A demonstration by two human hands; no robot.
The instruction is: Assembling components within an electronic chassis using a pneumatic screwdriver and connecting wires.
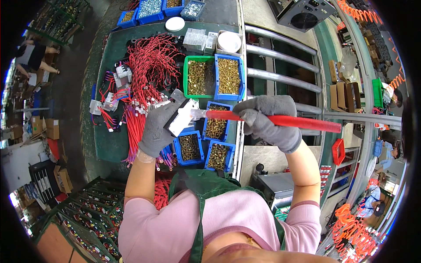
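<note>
Wires (pixel 151 65), red and bundled, heaped beside and beyond gloved left hand (pixel 157 127), pinching white block (pixel 180 122) between wires and blue screw bins (pixel 229 97); bins partly beneath red tool (pixel 315 123), tip at block, shaft wrapped in gloved right hand (pixel 265 127); then metal rollers (pixel 285 79), orange coiled hoses (pixel 351 230) farther right.

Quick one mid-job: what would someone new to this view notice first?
Probably the long red tool gripped in the right hand, pointing at the white-and-black block held in the left hand. Next, the big tangle of red wires on the green work surface, left of centre. Then the blue bins of brass-coloured screws, near the middle.
</note>
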